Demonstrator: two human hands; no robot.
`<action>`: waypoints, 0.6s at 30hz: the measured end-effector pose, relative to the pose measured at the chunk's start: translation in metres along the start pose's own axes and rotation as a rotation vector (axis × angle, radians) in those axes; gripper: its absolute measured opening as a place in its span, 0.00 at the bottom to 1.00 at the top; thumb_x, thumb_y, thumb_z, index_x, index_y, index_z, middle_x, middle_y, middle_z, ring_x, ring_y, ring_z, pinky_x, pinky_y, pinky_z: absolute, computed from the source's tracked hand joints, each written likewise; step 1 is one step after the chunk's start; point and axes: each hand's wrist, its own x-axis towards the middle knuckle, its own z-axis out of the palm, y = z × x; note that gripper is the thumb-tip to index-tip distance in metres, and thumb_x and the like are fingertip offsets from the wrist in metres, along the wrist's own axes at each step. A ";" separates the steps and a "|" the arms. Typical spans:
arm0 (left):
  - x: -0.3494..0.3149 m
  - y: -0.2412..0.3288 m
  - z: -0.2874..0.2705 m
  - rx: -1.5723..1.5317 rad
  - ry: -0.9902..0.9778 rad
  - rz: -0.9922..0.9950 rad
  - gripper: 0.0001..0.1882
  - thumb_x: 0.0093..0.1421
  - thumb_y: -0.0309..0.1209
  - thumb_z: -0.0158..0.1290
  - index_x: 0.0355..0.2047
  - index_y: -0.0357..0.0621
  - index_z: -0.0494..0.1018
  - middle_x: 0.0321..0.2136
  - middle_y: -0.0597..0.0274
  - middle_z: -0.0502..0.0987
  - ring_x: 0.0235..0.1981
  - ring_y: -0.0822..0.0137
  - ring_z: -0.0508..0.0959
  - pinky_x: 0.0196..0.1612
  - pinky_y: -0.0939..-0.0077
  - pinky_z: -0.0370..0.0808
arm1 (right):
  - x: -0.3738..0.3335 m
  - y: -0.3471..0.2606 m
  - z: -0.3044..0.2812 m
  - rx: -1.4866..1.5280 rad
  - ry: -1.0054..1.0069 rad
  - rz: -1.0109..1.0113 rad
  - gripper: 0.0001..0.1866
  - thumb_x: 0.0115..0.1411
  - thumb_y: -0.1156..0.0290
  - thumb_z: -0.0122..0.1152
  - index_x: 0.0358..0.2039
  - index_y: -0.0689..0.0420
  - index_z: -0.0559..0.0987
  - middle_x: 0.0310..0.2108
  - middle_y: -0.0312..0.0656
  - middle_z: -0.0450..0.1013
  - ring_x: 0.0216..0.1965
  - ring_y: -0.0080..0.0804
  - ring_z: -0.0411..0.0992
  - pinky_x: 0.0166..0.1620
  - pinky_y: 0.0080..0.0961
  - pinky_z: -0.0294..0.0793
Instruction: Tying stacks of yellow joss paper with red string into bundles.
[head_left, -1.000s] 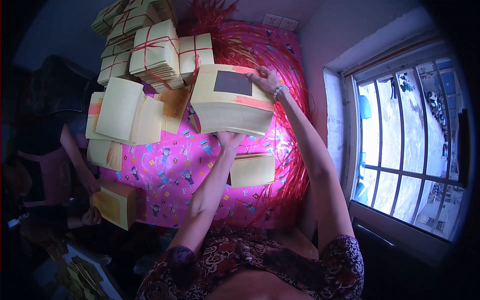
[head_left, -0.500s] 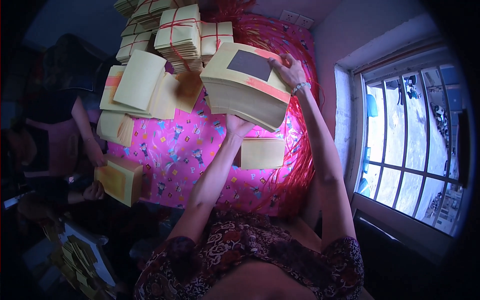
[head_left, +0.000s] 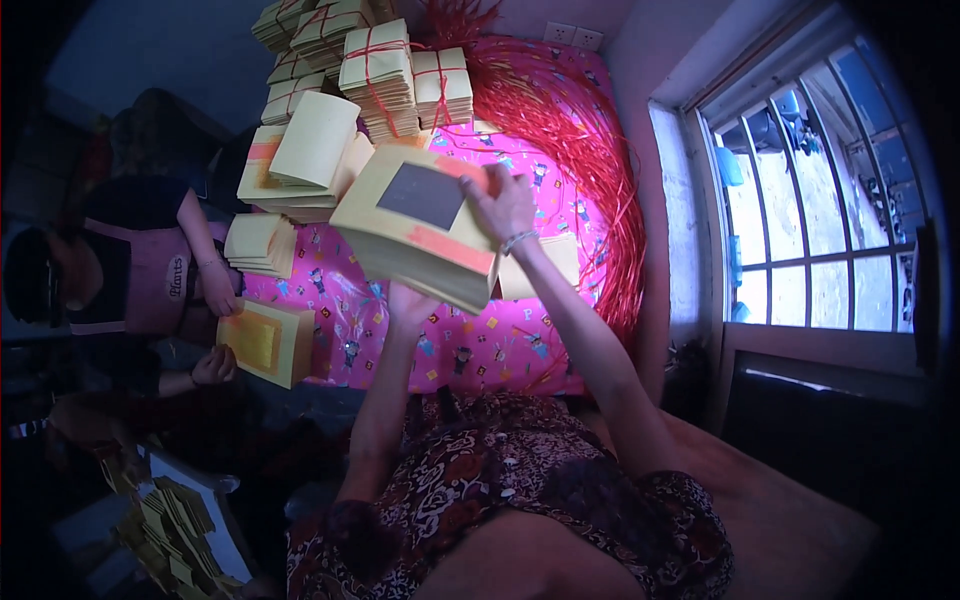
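Observation:
A thick stack of yellow paper sheets point(head_left: 400, 258) is held up between my two hands, tilted above a pink printed table cover. Its top sheet bears a dark grey rectangle and orange-red bands. My left hand point(head_left: 413, 304) grips it from underneath at the near edge; those fingers are partly hidden by the paper. At the right side, my right hand point(head_left: 507, 212) holds the edge, thumb on top near the grey rectangle. Behind my right wrist lies another yellow paper stack point(head_left: 550, 264), partly covered by my arm.
Bundles tied with red strips point(head_left: 375, 60) stand at the back. Loose paper stacks point(head_left: 312, 140) lie left of centre. Long red plastic strips point(head_left: 590, 150) cover the right side beside a barred window point(head_left: 800, 220). At left, a co-worker's hands hold another paper stack point(head_left: 262, 342).
My hands have brought the paper stack nearer to me and to the left, uncovering more of the table cover behind it. The view has also shifted.

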 end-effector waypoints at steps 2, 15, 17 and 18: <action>-0.028 0.000 -0.012 0.021 0.022 -0.012 0.28 0.65 0.49 0.38 0.56 0.43 0.65 0.56 0.51 0.68 0.57 0.52 0.66 0.62 0.46 0.56 | -0.026 0.004 0.013 -0.004 -0.045 0.023 0.33 0.51 0.39 0.56 0.50 0.49 0.72 0.44 0.56 0.66 0.46 0.56 0.65 0.49 0.48 0.66; -0.074 0.039 -0.052 0.135 0.032 0.051 0.29 0.63 0.50 0.41 0.55 0.41 0.65 0.54 0.51 0.68 0.56 0.50 0.67 0.59 0.47 0.61 | -0.068 -0.024 0.045 -0.064 -0.049 -0.054 0.33 0.50 0.39 0.57 0.49 0.50 0.73 0.43 0.55 0.66 0.45 0.53 0.66 0.48 0.44 0.67; -0.080 0.046 -0.051 0.120 0.048 0.046 0.30 0.63 0.52 0.41 0.55 0.42 0.64 0.55 0.50 0.67 0.57 0.49 0.66 0.60 0.46 0.60 | -0.075 -0.025 0.046 -0.048 -0.043 -0.049 0.33 0.50 0.39 0.57 0.49 0.49 0.73 0.43 0.55 0.66 0.45 0.53 0.66 0.48 0.45 0.67; -0.086 0.051 -0.057 0.078 0.048 0.016 0.31 0.63 0.52 0.41 0.56 0.42 0.63 0.56 0.50 0.66 0.58 0.50 0.65 0.60 0.46 0.60 | -0.083 -0.022 0.049 -0.029 -0.042 -0.015 0.33 0.50 0.39 0.57 0.49 0.49 0.73 0.43 0.55 0.66 0.46 0.53 0.66 0.49 0.45 0.66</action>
